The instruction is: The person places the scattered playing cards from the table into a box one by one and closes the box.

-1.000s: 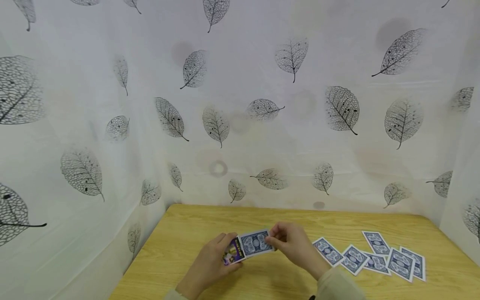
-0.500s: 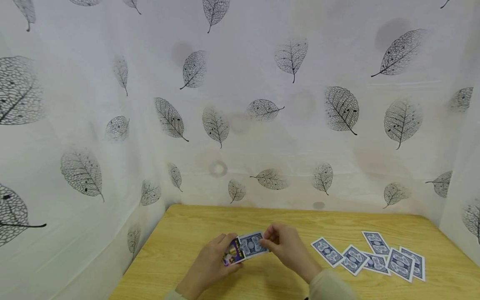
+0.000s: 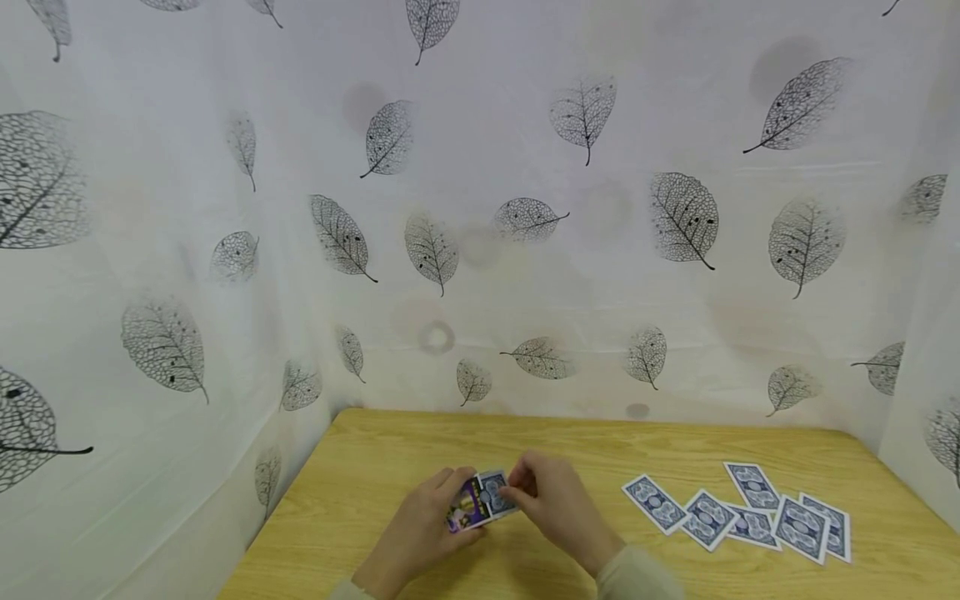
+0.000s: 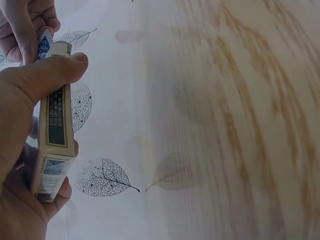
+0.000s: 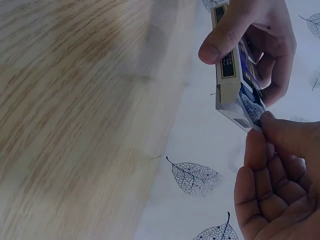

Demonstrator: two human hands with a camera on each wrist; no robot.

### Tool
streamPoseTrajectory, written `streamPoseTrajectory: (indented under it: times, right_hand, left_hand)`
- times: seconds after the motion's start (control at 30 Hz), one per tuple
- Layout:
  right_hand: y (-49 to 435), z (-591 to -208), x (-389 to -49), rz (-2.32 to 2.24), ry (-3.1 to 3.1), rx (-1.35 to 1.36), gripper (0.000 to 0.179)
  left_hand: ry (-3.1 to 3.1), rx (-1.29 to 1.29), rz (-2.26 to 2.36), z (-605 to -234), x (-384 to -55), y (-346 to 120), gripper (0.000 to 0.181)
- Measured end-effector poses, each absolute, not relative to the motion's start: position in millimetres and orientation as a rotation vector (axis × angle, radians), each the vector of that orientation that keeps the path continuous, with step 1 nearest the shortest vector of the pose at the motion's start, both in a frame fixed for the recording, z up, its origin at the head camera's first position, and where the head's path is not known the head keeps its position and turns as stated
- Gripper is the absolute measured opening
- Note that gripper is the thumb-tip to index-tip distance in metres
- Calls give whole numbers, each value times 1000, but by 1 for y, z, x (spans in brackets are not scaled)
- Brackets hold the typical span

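My left hand (image 3: pixel 423 525) grips a purple card box (image 3: pixel 467 505) by its sides, above the table. In the left wrist view the box (image 4: pixel 56 120) shows a cream edge with a dark label, the thumb lying across it. A blue-backed playing card (image 3: pixel 495 492) sticks partly out of the box's right end. My right hand (image 3: pixel 558 508) pinches the card's outer end between thumb and fingers; the right wrist view shows the card (image 5: pixel 251 101) at the box mouth. How many cards are inside is hidden.
Several blue-backed playing cards (image 3: pixel 705 518) lie face down on the wooden table (image 3: pixel 420 433), right of my right hand, some overlapping. A white curtain (image 3: pixel 480 300) with leaf prints hangs behind the table and along its left side.
My right hand has moved left toward the box, and the pinched card has slid farther into it, so less of it shows. The left hand and box have stayed in place.
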State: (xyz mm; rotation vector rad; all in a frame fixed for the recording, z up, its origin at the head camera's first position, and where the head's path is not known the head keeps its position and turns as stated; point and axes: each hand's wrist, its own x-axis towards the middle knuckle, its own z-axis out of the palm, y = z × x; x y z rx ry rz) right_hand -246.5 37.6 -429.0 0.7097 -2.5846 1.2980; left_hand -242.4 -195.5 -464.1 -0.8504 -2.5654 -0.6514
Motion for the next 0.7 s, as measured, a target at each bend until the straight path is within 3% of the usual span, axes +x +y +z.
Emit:
streamPoseTrajectory:
  times: [0.7]
  right_hand:
    - [24,-432,-246,1164,-2607,754,9]
  left_hand:
    - [-2554,-846,-631,-465,-243,-196,66]
